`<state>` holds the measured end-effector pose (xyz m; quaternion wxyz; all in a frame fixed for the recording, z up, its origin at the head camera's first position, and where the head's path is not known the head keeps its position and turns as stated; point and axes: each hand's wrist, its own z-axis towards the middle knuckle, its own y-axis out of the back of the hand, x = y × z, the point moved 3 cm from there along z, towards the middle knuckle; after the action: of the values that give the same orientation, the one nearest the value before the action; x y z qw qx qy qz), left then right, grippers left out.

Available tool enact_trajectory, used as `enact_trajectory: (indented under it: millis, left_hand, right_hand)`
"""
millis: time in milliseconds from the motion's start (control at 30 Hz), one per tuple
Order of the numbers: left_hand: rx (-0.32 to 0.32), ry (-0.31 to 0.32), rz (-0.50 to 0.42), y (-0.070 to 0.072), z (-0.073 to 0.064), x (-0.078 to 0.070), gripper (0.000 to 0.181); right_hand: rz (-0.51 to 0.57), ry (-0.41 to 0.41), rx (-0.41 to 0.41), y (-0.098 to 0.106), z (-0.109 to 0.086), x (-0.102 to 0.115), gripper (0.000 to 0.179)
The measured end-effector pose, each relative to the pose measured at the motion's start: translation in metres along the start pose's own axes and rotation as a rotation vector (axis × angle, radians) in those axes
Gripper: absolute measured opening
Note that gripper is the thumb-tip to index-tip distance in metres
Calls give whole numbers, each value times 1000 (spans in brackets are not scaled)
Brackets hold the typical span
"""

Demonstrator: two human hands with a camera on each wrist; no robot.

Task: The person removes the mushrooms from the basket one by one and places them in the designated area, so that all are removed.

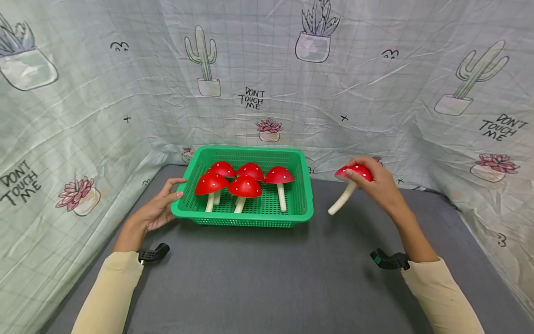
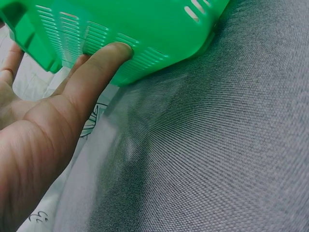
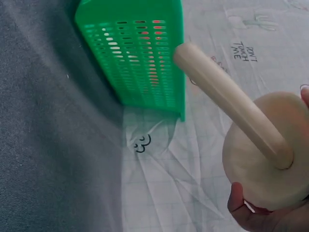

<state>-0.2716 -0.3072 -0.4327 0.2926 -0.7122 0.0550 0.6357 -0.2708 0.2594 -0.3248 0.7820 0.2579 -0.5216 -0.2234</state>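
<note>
A red mushroom with white dots and a pale, curved stem is held by its cap in my right hand, above the table to the right of a green basket. In the right wrist view, the pale underside of its cap faces the camera, with fingertips at the cap's edge. My left hand touches the basket's left end with extended fingers. In the left wrist view, one straight digit rests against the basket's slotted outer wall. Several similar mushrooms stand inside the basket, caps up.
The basket sits near the back of a grey cloth-covered table. A pale printed curtain with cactus drawings rises behind and on both sides. Each wrist wears a black strap.
</note>
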Motion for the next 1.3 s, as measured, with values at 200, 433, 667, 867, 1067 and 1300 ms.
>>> enact_trajectory:
  millis: [200, 433, 667, 867, 1067, 1300]
  left_hand:
    - [5, -5, -2, -1, -1, 1, 37]
    - [9, -8, 0, 1, -2, 0, 37]
    - [-1, -3, 12, 0, -2, 0, 37]
    - [-2, -3, 16, -3, -2, 1, 37]
    - [-11, 5, 18, -3, -1, 1, 37]
    - [-34, 25, 19, 0, -2, 0, 37]
  right_hand:
    - [-38, -69, -28, 4, 2, -4, 60]
    - [-97, -137, 29, 9, 1, -13, 75]
    - [-139, -153, 50, 16, -1, -27, 75]
    - [-125, -129, 125, 20, 4, -39, 75]
    - [-149, -136, 210, 24, 10, -47, 78]
    - [-170, -142, 264, 30, 11, -51, 74]
